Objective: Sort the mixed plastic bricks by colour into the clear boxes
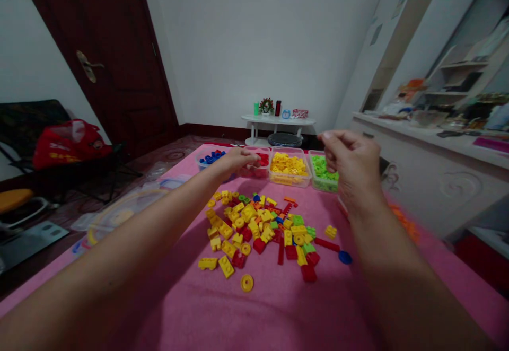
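My left hand (239, 160) reaches over the clear box of red bricks (262, 173), its fingers bent together. Whether a piece is between them is hidden. My right hand (352, 157) is raised in front of the box of green bricks (324, 170), thumb and fingers pinched closed. Anything in that pinch is too small to make out. Between my arms lies a loose pile of mixed toy bricks (248, 213), mostly yellow, with red, green, orange and blue pieces. A yellow wheel-like ring (247, 282) lies nearest me.
A box of yellow bricks (289, 166) and a box of blue bricks (212, 156) stand in the back row. Orange pieces (405, 224) lie right of my right arm. Clear lids (119, 213) rest on the left of the pink cloth (238, 319).
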### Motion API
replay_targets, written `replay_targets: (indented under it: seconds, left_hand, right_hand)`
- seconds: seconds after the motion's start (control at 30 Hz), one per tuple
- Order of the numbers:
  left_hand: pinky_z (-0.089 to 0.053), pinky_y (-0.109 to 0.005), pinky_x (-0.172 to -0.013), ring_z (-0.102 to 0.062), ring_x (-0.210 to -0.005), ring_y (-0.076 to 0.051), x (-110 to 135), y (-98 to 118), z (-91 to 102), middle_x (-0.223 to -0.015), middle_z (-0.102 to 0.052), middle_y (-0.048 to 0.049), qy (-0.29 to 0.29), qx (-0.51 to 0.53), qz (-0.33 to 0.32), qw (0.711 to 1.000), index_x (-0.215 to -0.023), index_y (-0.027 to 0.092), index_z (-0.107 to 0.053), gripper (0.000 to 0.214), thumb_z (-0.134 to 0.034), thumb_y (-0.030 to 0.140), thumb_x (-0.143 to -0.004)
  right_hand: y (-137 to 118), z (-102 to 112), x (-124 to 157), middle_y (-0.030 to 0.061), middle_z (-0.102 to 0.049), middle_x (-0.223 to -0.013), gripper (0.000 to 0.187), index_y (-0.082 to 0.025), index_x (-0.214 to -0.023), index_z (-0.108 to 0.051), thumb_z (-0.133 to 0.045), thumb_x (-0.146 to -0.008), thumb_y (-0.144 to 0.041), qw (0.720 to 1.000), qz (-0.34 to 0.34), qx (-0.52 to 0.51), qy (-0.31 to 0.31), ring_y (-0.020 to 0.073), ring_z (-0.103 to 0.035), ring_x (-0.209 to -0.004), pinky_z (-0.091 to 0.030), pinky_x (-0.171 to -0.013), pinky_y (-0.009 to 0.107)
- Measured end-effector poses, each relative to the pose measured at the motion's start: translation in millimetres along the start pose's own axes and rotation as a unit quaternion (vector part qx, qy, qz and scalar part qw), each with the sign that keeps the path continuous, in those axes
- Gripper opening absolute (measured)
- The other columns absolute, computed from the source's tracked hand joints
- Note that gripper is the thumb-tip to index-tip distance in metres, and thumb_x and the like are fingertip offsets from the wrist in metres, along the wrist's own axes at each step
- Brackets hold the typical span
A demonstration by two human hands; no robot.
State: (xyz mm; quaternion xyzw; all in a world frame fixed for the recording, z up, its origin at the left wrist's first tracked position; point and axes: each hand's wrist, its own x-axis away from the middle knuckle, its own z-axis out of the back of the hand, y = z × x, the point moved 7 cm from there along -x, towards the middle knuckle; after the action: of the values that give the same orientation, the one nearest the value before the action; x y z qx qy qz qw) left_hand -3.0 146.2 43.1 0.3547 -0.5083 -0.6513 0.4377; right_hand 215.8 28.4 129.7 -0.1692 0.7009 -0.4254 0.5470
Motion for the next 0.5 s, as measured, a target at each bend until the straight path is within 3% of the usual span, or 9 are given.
replay_targets:
  seconds: [0.07,0.13,0.2,0.27,0.33,0.4,0.5]
  left_hand:
    - [-0.046,-0.022,-0.059,-0.058,-0.060,-0.011,17,-11,23.2,-0.074,-0.066,-0.0053,0.025,-0.108,-0.013,0.994,-0.086,0.012,-0.068,0.020,-0.061,0.028,-0.076]
    - [-0.045,-0.023,-0.060,-0.060,-0.064,-0.014,30,-21,36.9,-0.075,-0.068,-0.0053,0.045,-0.250,-0.029,0.967,-0.089,0.012,-0.071,0.022,-0.061,0.024,-0.074]
    - [-0.045,-0.024,-0.067,-0.063,-0.075,-0.018,40,-29,35.7,-0.086,-0.071,-0.0076,0.038,-0.372,-0.054,0.926,-0.096,0.013,-0.072,0.028,-0.062,0.021,-0.071]
    - [-0.044,-0.025,-0.072,-0.063,-0.085,-0.022,46,-40,26.0,-0.099,-0.070,-0.0101,0.016,-0.437,-0.060,0.897,-0.106,0.014,-0.070,0.036,-0.061,0.021,-0.072]
    - [-0.043,-0.024,-0.070,-0.064,-0.086,-0.021,49,-52,15.1,-0.102,-0.070,-0.0099,-0.014,-0.449,-0.053,0.892,-0.113,0.017,-0.067,0.039,-0.057,0.019,-0.075]
    - [-0.042,-0.021,-0.065,-0.064,-0.081,-0.019,49,-63,7.6,-0.097,-0.072,-0.0068,-0.042,-0.441,-0.048,0.895,-0.111,0.021,-0.068,0.040,-0.055,0.014,-0.073]
    - [-0.040,-0.019,-0.062,-0.063,-0.075,-0.016,46,-74,6.8,-0.088,-0.073,-0.0032,-0.058,-0.420,-0.056,0.904,-0.097,0.022,-0.072,0.038,-0.056,0.007,-0.067]
  right_hand:
    - [8,-11,4,-0.0060,-0.040,-0.046,0.018,-0.016,-0.075,-0.066,-0.063,-0.074,-0.034,0.999,-0.012,0.028,-0.025,0.0054,-0.031,-0.037,-0.023,-0.034,0.019]
    - [18,-24,9,-0.0054,-0.042,-0.047,0.021,-0.016,-0.075,-0.066,-0.066,-0.071,-0.037,0.996,-0.033,0.048,-0.061,0.0055,-0.032,-0.038,-0.024,-0.034,0.018]
    - [30,-38,17,-0.0057,-0.042,-0.049,0.027,-0.015,-0.077,-0.065,-0.068,-0.069,-0.040,0.993,-0.073,0.031,-0.092,0.0053,-0.031,-0.039,-0.025,-0.034,0.018]
    - [47,-49,27,-0.0055,-0.042,-0.052,0.033,-0.015,-0.080,-0.063,-0.067,-0.070,-0.046,0.982,-0.154,-0.038,-0.102,0.0056,-0.033,-0.039,-0.030,-0.036,0.018]
    - [66,-60,40,-0.0016,-0.049,-0.059,0.040,-0.016,-0.083,-0.059,-0.059,-0.076,-0.056,0.946,-0.274,-0.136,-0.112,0.0089,-0.045,-0.046,-0.041,-0.043,0.021]
    - [83,-70,54,0.0060,-0.057,-0.071,0.048,-0.017,-0.086,-0.056,-0.042,-0.083,-0.063,0.889,-0.382,-0.217,-0.131,0.0157,-0.058,-0.063,-0.052,-0.058,0.028]
    - [94,-76,63,0.0135,-0.061,-0.090,0.054,-0.018,-0.092,-0.053,-0.026,-0.087,-0.064,0.841,-0.437,-0.280,-0.152,0.0233,-0.063,-0.088,-0.054,-0.074,0.040]
